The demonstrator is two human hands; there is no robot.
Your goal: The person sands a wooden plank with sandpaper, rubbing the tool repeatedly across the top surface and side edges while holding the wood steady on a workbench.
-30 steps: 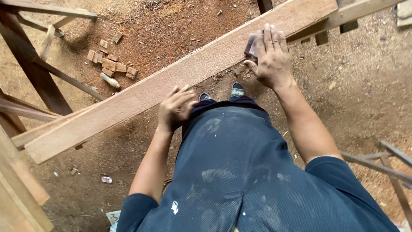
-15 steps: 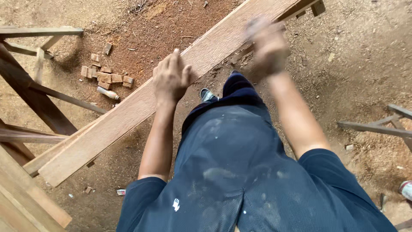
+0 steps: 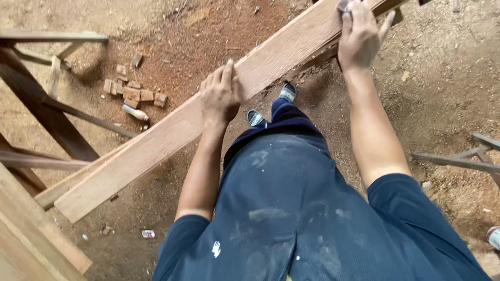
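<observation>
The left hand (image 3: 220, 93) lies flat, fingers together, steadying the long reddish plank (image 3: 172, 132). Farther up it, the right hand (image 3: 359, 34) presses a small grey sanding pad (image 3: 344, 5) under spread fingers. Pressing unevenly might tip the plank or drive splinters into a palm. Its surface looks pale, dusty, straight-grained.

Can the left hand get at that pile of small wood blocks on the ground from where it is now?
Probably not as things stand. The left hand rests on the long plank, while the wood blocks lie on the sawdust floor beyond and below it; the person would likely have to bend past the plank.
</observation>
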